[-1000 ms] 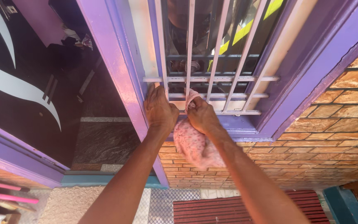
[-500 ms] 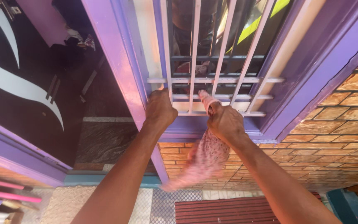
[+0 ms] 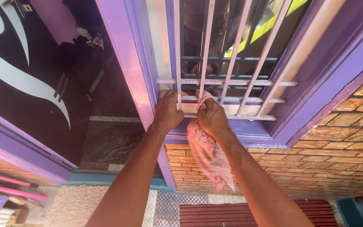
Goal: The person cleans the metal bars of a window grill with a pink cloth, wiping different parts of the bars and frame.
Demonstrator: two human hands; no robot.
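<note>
Your right hand (image 3: 213,118) is clenched around a bunched end of the pink cloth (image 3: 209,155), pressing that wad against the lower rails of the white window grille (image 3: 232,84). The rest of the cloth hangs free below your wrist, in front of the purple sill (image 3: 248,130) and the brick wall (image 3: 337,164). It looks light, thin and fully limp, so it will fold and trail wherever you move it; judged from that, the best hold is the one you have, a tight handful near one end, which gives a firm pad at the fingertips while the loose tail dangles. It should not slip, but the tail could snag on a bar.

Your left hand (image 3: 167,111) is closed over the lowest crossbar beside the purple window frame (image 3: 124,63), fingers curled over the rail, apparently as a brace. The two hands sit just beside each other, not touching.

Both forearms reach up and away from you, nearly straight, wrists slightly bent toward the grille. Left of the frame is a dark doorway (image 3: 101,96); near you, low down, lies a red ribbed mat (image 3: 240,214).
</note>
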